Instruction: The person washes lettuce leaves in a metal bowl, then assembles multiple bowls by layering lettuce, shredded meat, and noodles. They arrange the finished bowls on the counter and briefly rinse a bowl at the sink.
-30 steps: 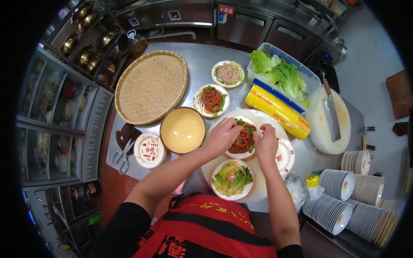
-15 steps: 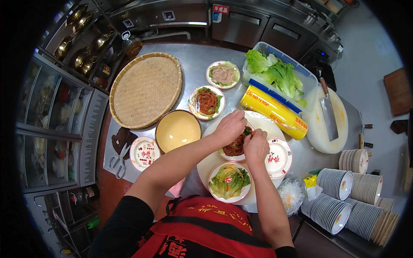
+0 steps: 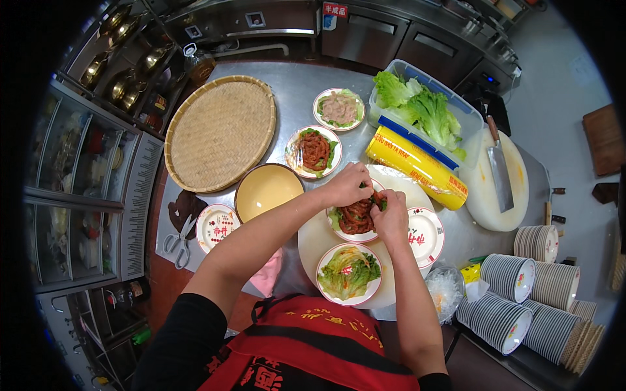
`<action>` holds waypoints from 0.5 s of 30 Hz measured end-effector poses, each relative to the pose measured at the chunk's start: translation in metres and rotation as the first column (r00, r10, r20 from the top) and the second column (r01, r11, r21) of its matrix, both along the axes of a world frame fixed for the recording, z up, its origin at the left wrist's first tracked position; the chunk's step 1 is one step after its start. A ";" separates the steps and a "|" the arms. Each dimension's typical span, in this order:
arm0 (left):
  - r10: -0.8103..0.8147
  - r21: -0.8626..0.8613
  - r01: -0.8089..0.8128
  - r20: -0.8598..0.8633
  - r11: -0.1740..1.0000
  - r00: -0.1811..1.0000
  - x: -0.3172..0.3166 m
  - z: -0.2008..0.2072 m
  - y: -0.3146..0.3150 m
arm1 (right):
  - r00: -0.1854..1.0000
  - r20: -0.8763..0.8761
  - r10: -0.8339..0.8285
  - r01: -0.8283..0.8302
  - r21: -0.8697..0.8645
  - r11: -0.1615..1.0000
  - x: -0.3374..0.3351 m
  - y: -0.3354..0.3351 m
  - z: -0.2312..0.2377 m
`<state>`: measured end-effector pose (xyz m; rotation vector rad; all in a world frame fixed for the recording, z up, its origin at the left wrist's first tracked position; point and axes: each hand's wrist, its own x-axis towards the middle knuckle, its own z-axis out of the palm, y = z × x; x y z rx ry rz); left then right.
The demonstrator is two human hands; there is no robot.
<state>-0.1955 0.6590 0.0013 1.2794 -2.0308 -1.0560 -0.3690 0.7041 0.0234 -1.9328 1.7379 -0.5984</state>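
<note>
Bright centre, bent edges, black rim

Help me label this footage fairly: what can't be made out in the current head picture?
In the head view:
1. Left hand and right hand: exactly what they pinch is hidden by the hands themselves.
2. Plate of reddish strips: the right hand covers its right rim.
3. Pink item: partly behind the left forearm.
4. Refrigerator: items inside too small and blurred to name.

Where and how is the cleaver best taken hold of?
Likely by its handle, coming from above and the right: the handle points to the far side, the tub stands close on its left, and the broad blade lies on the board.
</note>
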 end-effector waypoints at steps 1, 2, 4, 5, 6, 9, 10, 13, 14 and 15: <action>0.002 0.013 -0.002 -0.015 1.000 1.000 0.000 -0.001 -0.001 | 1.000 0.004 0.019 -0.019 0.003 1.000 -0.001 0.000 0.001; 0.004 0.027 -0.003 -0.030 1.000 1.000 0.001 -0.002 -0.002 | 1.000 0.007 0.021 -0.021 0.016 1.000 -0.001 0.000 0.001; 0.000 0.022 0.001 -0.030 1.000 1.000 0.001 -0.003 -0.002 | 1.000 0.013 0.024 -0.025 0.042 0.999 -0.002 0.000 0.005; -0.002 0.019 0.003 -0.030 1.000 1.000 0.001 -0.003 -0.002 | 1.000 0.013 0.001 -0.001 0.027 1.000 -0.001 0.000 0.007; -0.013 0.009 0.013 -0.022 1.000 1.000 0.001 -0.003 -0.002 | 1.000 0.013 -0.023 0.022 0.011 1.000 -0.001 0.000 0.009; -0.027 -0.030 0.027 0.008 0.999 1.000 0.004 -0.001 -0.001 | 1.000 0.002 -0.014 0.014 -0.079 0.997 -0.003 0.002 0.008; -0.021 -0.048 0.022 0.016 0.999 1.000 0.005 -0.002 0.000 | 1.000 -0.007 0.002 -0.003 -0.114 0.994 -0.003 0.003 0.008; -0.021 -0.087 0.027 0.068 0.996 0.997 0.004 0.000 0.000 | 0.993 -0.069 0.095 -0.102 -0.103 0.989 -0.005 0.009 0.011; -0.024 -0.098 0.033 0.089 0.995 0.996 0.004 0.002 0.000 | 0.991 -0.089 0.098 -0.109 -0.123 0.986 -0.004 0.009 0.013; -0.016 -0.114 0.028 0.108 0.993 0.994 0.003 0.004 0.000 | 0.989 -0.110 0.100 -0.116 -0.144 0.983 -0.003 0.009 0.015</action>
